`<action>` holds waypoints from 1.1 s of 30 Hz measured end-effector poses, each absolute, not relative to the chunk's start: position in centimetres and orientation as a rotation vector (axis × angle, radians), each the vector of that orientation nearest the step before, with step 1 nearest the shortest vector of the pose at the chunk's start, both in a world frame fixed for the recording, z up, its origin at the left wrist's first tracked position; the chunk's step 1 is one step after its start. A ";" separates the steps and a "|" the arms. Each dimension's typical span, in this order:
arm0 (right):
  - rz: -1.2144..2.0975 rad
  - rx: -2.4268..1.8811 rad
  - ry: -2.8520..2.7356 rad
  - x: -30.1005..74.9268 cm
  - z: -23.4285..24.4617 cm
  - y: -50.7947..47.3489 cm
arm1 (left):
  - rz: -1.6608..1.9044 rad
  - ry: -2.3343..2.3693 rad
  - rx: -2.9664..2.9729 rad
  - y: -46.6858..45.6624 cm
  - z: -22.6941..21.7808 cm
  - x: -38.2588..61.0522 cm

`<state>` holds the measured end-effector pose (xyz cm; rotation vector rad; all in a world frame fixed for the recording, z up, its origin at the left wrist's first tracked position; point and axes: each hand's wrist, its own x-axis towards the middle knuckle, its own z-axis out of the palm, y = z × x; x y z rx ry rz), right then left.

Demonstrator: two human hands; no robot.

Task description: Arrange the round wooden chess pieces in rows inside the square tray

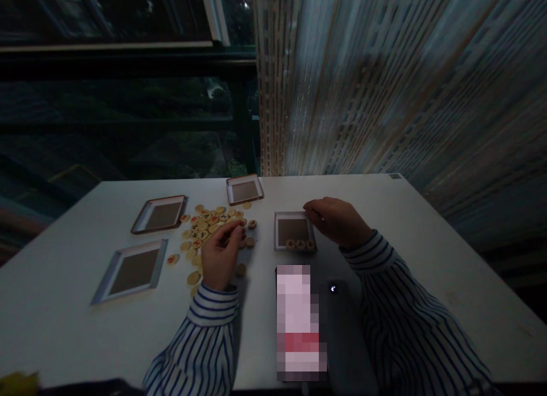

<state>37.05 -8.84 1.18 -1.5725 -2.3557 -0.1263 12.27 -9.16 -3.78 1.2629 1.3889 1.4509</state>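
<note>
Round wooden Chinese chess pieces (204,234) with red or black characters lie in a loose heap left of centre. My left hand (220,253) is at the heap's right edge, its fingers curled and thumb drawn in; whatever they hold is hidden. Right of it lies a shallow square tray (278,247) with a dark base. Three pieces (301,244) sit in a row along its near side. My right hand (337,219) is closed at the tray's far right corner, its fingertips at the rim.
More shallow trays lie around the heap: one at the back (231,198), one at the left (141,229) and one at the near left (102,288). A phone with a blurred screen (294,316) and a dark slim object (348,333) lie in front. A curtain (363,99) hangs behind the white table (427,259).
</note>
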 end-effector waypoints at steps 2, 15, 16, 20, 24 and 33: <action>-0.137 -1.565 -2.344 36.9 1.3 -8.9 | 1.456 1.441 1.292 -9.5 -3.3 11.7; -0.160 -1.437 -2.158 35.7 2.7 -10.5 | 1.528 1.569 1.368 -11.7 -3.0 8.1; -0.160 -1.431 -2.146 35.6 2.8 -10.6 | 1.527 1.586 1.380 -11.9 -3.0 7.9; -0.162 -1.421 -2.133 34.7 3.3 -10.8 | 1.527 1.651 1.488 -12.9 -3.2 6.8; -0.173 -1.404 -2.194 33.3 3.7 -10.9 | 1.507 1.715 1.682 -13.7 -4.0 5.7; -0.120 -1.279 -2.449 29.7 3.0 -11.4 | 1.479 1.760 1.940 -14.2 -6.2 3.8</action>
